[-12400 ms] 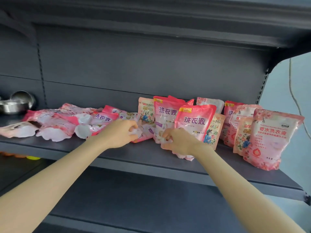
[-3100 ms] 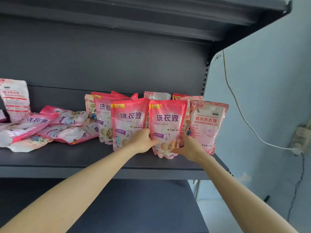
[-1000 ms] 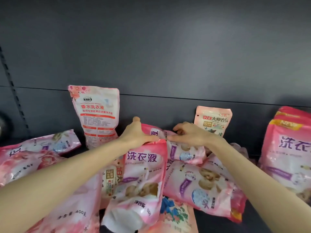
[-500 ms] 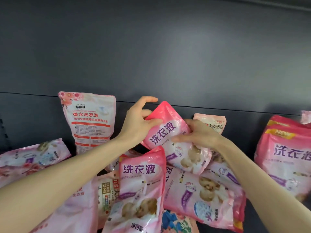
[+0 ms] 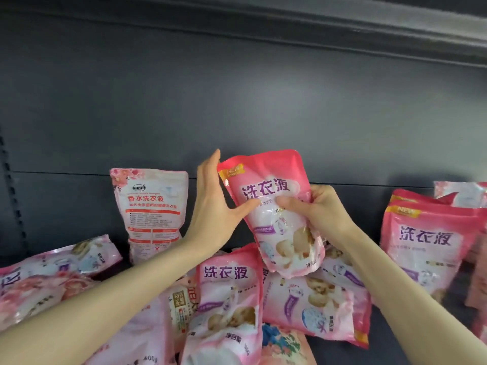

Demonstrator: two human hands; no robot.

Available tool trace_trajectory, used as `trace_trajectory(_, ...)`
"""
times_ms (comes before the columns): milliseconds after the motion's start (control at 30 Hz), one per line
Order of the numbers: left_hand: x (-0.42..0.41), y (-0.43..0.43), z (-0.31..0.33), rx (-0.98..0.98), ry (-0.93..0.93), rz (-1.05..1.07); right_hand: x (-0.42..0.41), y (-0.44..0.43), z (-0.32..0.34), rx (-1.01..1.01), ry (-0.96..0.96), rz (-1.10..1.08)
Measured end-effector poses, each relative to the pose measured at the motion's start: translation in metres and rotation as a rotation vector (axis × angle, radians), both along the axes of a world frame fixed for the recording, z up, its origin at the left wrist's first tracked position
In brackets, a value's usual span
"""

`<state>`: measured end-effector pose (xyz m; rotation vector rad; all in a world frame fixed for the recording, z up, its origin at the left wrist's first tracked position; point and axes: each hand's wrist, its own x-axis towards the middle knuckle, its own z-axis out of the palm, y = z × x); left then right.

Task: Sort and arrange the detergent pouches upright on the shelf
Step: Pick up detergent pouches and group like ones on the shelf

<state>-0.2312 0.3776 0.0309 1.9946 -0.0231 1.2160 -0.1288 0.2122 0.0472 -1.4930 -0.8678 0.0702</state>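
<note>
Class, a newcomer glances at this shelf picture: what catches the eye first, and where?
A bright pink pouch, tilted, held up mid-frame between the left hand and right hand. Left of it a pale pouch stands upright against the dark back panel; below lies a jumbled pile of pouches.

Single head-worn wide-angle view; faces forward and slightly downward into the shelf bay; set close to the back panel (image 5: pixel 237 101); raised detergent pouch (image 5: pixel 271 206) at frame centre; upper shelf (image 5: pixel 342 19) crosses the top edge.
</note>
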Motion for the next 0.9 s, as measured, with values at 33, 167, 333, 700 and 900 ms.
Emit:
trace_trajectory(33, -0.006, -0.002, 0.001, -0.09, 0.022, -0.068, -0.005, 0.0, 0.001, 0.028, 0.005, 0.015)
trace_trajectory(167, -0.029, -0.011, 0.007, -0.326, 0.159, -0.256, -0.03, -0.002, 0.005, 0.106, 0.023, 0.09)
trace_trajectory(333, -0.06, -0.019, 0.021, -0.352, 0.137, -0.231, -0.053, -0.005, 0.004, 0.077, 0.053, 0.181)
trace_trajectory(700, -0.127, -0.025, 0.016, -0.42, 0.069, 0.025, -0.101, 0.003, -0.016, -0.299, 0.086, 0.432)
trace_trajectory(900, -0.158, 0.007, 0.023, -0.424, 0.064, 0.049, -0.121, 0.043, -0.014, -0.265, 0.013, 0.396)
